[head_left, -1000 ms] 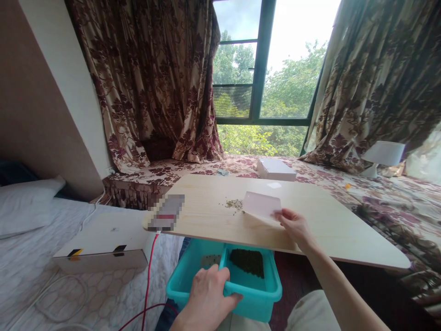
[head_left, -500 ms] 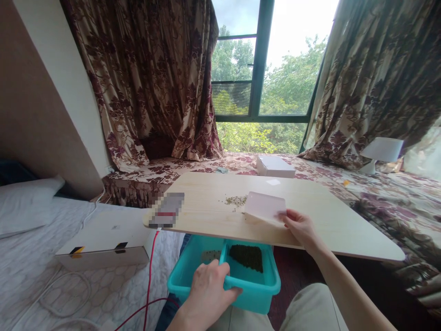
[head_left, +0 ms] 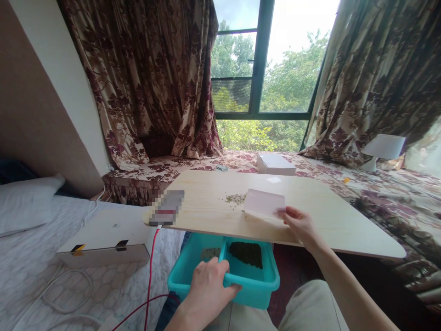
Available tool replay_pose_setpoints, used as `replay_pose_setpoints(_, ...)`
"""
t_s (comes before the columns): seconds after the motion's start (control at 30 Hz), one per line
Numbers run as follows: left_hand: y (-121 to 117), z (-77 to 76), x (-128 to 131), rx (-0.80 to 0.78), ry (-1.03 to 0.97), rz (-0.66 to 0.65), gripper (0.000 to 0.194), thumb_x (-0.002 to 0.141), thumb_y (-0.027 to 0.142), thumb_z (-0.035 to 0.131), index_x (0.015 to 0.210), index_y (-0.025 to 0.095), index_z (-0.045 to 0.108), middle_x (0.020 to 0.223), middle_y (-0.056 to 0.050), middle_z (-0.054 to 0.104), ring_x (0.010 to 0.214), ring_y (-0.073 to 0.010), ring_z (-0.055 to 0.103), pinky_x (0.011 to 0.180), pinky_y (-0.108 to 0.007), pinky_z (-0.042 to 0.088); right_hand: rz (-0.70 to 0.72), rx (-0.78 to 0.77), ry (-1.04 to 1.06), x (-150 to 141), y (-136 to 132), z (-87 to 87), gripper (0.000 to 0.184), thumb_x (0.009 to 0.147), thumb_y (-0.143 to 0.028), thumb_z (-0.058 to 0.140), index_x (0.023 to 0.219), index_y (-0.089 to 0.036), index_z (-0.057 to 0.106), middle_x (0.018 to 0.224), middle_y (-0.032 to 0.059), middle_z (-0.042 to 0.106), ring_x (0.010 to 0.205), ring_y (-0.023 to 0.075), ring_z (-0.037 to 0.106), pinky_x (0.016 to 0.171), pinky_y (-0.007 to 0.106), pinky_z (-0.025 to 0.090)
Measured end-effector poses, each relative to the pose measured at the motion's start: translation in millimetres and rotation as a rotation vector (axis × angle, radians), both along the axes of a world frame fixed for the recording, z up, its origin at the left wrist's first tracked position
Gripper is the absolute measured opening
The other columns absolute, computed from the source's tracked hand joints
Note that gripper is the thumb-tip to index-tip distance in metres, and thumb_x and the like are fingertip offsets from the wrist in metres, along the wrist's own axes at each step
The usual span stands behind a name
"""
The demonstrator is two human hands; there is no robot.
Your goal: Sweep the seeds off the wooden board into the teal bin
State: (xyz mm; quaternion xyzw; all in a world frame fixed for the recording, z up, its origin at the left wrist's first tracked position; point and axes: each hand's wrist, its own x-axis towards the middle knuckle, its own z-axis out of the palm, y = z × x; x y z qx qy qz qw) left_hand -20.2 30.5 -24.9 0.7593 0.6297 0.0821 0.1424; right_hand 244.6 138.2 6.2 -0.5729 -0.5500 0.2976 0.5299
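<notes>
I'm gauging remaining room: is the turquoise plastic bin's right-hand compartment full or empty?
Neither, only partly filled: small dark-green grains cover part of the right-hand compartment, leaving bare plastic showing.

The pale oblong wood-grained bench point(head_left: 344, 230) looked smooth, faintly glossy. At six o'clock, the turquoise rectangular plastic tub point(head_left: 257, 295) had a soft sheen; its dark granular heap point(head_left: 246, 254) was rough, matt. The whitish rectangular plastic sheet point(head_left: 264, 201) looked smooth. At eight o'clock, the white quilted cloth bedspread point(head_left: 113, 285) was puckered, matt.

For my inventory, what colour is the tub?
The tub is turquoise, seen in the head view.
</notes>
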Motion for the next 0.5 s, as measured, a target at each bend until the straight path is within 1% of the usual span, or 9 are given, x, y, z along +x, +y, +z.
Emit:
replay_pose_setpoints(0.23,0.6,0.9,-0.7,-0.003,0.008,-0.002,0.022,0.074,0.046,0.061,0.075,0.024,0.058,0.083,0.001,0.062,0.082,-0.0210,0.059,0.070,-0.028,0.037,0.016,-0.020,-0.023,-0.3,-0.5,-1.0,0.032,0.059,-0.042,0.065,0.077,-0.016,0.074,0.079,0.0094,0.075,0.065,0.0200,0.064,0.050,0.026,0.045)
replay_pose_setpoints(0.37,0.4,1.2,-1.2,0.001,0.007,-0.005,0.023,0.073,0.046,0.062,0.074,0.024,0.058,0.083,0.001,0.063,0.081,-0.0215,0.059,0.068,-0.028,0.037,0.010,-0.001,-0.007,0.2,-3.4,1.2,0.033,0.060,-0.042,0.065,0.078,-0.016,0.074,0.080,0.0098,0.075,0.064,0.0192,0.063,0.052,0.026,0.045)
replay_pose_setpoints(0.5,-0.1,1.1,-2.2,0.010,0.003,-0.005,0.021,0.074,0.045,0.061,0.073,0.024,0.057,0.082,0.001,0.063,0.081,-0.0218,0.059,0.069,-0.029,0.037,0.001,-0.011,-0.026,2.5,-4.4,0.3,0.033,0.060,-0.040,0.064,0.080,-0.016,0.075,0.075,0.0089,0.074,0.057,0.0166,0.059,0.049,0.026,0.044)
